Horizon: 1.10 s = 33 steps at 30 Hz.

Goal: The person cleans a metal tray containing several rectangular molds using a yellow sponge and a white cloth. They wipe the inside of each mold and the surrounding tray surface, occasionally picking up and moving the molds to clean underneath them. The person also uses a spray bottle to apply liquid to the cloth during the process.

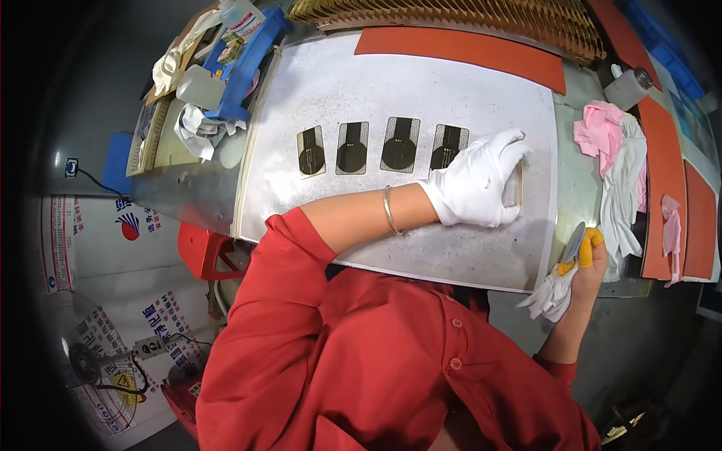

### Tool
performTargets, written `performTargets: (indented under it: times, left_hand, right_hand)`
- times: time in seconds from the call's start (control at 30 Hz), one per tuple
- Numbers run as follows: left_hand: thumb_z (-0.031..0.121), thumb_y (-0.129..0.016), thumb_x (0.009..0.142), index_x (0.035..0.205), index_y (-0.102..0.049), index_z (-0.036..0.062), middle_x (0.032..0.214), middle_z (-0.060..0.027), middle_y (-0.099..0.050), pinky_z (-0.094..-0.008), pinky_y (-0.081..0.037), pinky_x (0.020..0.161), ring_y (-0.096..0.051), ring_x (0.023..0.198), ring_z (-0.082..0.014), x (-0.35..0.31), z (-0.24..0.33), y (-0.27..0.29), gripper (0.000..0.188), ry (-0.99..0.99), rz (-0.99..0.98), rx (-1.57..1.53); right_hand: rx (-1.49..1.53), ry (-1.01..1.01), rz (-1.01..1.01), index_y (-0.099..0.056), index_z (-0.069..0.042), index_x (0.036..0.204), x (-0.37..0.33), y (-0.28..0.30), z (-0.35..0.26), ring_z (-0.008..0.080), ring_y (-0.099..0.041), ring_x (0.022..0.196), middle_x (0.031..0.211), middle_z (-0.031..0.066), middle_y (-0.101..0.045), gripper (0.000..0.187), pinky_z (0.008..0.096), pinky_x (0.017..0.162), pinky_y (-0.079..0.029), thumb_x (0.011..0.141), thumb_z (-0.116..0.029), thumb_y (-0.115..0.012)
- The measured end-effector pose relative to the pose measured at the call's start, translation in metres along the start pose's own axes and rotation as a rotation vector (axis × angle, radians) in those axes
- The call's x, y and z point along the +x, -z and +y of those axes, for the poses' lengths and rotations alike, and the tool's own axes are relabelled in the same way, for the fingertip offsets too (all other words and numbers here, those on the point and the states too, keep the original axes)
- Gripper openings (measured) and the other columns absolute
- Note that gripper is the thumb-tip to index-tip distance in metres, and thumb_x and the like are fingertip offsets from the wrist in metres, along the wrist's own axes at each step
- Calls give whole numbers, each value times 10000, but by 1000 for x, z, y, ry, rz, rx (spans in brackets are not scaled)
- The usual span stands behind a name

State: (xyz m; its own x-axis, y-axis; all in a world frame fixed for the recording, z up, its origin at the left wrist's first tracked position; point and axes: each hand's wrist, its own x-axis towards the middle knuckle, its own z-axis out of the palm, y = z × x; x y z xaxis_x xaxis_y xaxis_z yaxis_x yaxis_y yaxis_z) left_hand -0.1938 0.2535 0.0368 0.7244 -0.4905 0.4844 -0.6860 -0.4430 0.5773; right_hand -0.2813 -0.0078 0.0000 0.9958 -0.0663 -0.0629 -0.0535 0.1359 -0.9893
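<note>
My left hand [481,180], in a white glove with a bracelet on the wrist, is closed around a thin flat panel [520,186]. The panel's narrow edge shows between thumb and fingers; its face is mostly hidden. My right hand [593,259], with yellow finger covers, grips a crumpled white cloth [551,295] near the table's front edge. A thin grey flat piece [574,243] also sticks up from those fingers; its kind is unclear. Left of the gloved hand, several dark panels with round black patches and gridded edges, such as this panel [399,154], lie in a row.
The panels rest on a white sheet [316,83]. Behind it are an orange-red strip [459,56] and a ridged golden rack [451,19]. Pink and white cloths [620,165] and a bottle [629,89] stand right; a blue tray [239,75] is left, a red stool [203,249] below.
</note>
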Motion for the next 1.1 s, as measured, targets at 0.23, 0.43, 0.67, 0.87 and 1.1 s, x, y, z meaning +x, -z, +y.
performTargets:
  times: [0.23,0.43,0.67,0.87,1.1]
  left_hand:
    - [320,-764,549,1198,-391,-3,1204,-208,-445,-402,-333,965,-422,1145,-347,-3,-2,13,816,93,-101,150]
    - [387,-784,508,1273,-329,40,1203,-167,-462,-440,-273,996,-418,1162,-302,-18,-27,70,955,224,-376,362]
    - [313,-703,574,1273,-375,118,1102,-158,-475,-437,-343,930,-475,1017,-324,-5,-24,68,796,315,-513,438]
    - [304,-680,610,1083,-515,83,1029,-159,-487,-432,-422,831,-531,895,-326,3,0,69,547,3,-624,731]
    - [287,-707,590,1124,-457,28,1120,-195,-479,-451,-346,949,-494,988,-353,-6,-9,79,644,-31,-276,448]
  right_hand:
    - [-36,51,-34,-521,-21,1011,1,1,0,44,-491,604,791,-17,-545,161,177,494,-386,909,-141,-492]
    - [-88,25,50,-528,-12,945,-1,5,7,41,-460,636,746,-14,-522,129,179,563,-362,887,-127,-522]
    - [10,-60,36,-531,-14,952,-3,3,3,34,-439,625,728,-32,-498,151,168,540,-358,876,-143,-550]
    - [-49,-12,65,-519,-9,929,-1,-5,-4,72,-481,468,661,-6,-496,170,207,415,-404,874,-166,-550]
    - [-53,-33,46,-527,-13,913,0,-11,-11,68,-476,465,674,-7,-504,157,205,411,-410,881,-166,-538]
